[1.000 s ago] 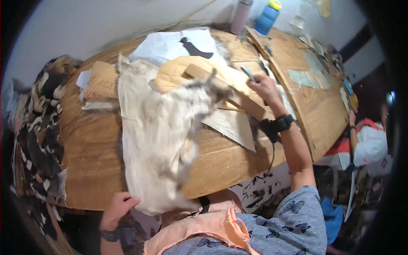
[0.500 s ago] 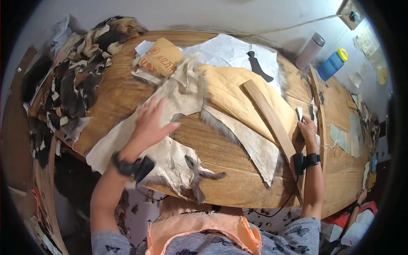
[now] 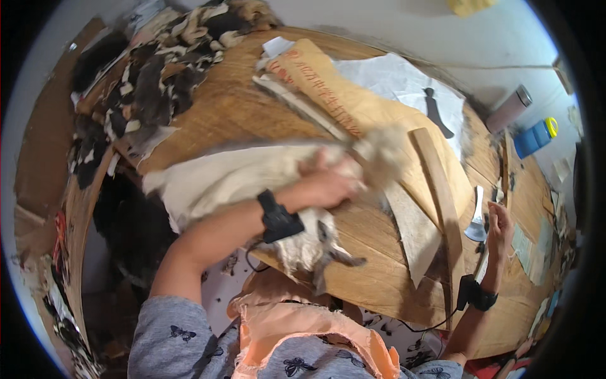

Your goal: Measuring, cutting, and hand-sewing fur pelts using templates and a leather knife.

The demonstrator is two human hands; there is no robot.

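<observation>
My left hand [image 3: 328, 186], blurred by motion, grips the pale fur pelt [image 3: 211, 170] and bunches it at the bench's middle; the pelt's ragged lower part lies beside my forearm. My right hand [image 3: 500, 224], fingers loosely bent and apart, is just right of a white metal-bladed tool [image 3: 476, 224] lying on the bench and holds nothing visible. A long wooden strip [image 3: 432, 177] lies over yellow paper [image 3: 379, 107] and a smaller pale pelt piece [image 3: 413, 246].
Black, tan and white fur scraps [image 3: 158, 82] pile along the left of the wooden bench [image 3: 227, 95]. White paper with a dark cut-out [image 3: 435, 110] lies at the back, near a metal flask [image 3: 508, 107] and a blue bottle [image 3: 533, 136]. A raised batten [image 3: 508, 164] crosses the right side.
My left hand has moved right and dragged the pelt's upper part down, uncovering the yellow paper's printed end. The white tool, earlier in my right hand, now lies beside it.
</observation>
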